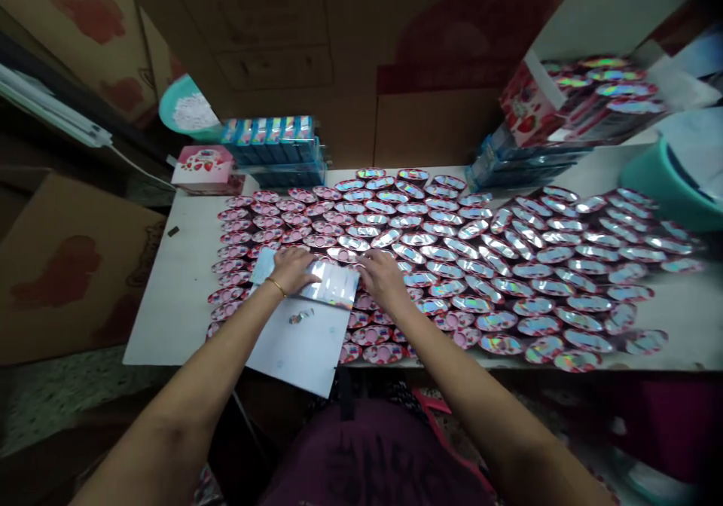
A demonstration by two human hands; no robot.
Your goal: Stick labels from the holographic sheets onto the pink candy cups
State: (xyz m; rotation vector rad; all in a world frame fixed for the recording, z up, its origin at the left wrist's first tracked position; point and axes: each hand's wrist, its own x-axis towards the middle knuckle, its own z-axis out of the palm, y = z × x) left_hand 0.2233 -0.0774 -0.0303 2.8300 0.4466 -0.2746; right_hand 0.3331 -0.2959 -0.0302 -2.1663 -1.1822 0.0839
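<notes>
My left hand [291, 271] lies over the left part of a shiny light-blue and white strip-like piece [333, 284], thumb apart from the fingers. At its right end is my right hand [385, 280], with fingertips closed close to the strip's far corner. What they pinch, if anything, is too small to tell. Under and in front of the strip is a white board [297, 348], tilted over the table's near edge. A small shiny scrap [301, 315] rests on it. Around both hands stand many oval, foil-topped pink packs [370, 231] in rows.
Blue display boxes [276, 148] and a pink strawberry box [203, 169] stand back left. More blue boxes [520, 163] and an open carton of packs [610, 92] are back right. A teal tub [672, 182] stands right. Large cardboard cartons [361, 47] rise behind the white table [163, 295].
</notes>
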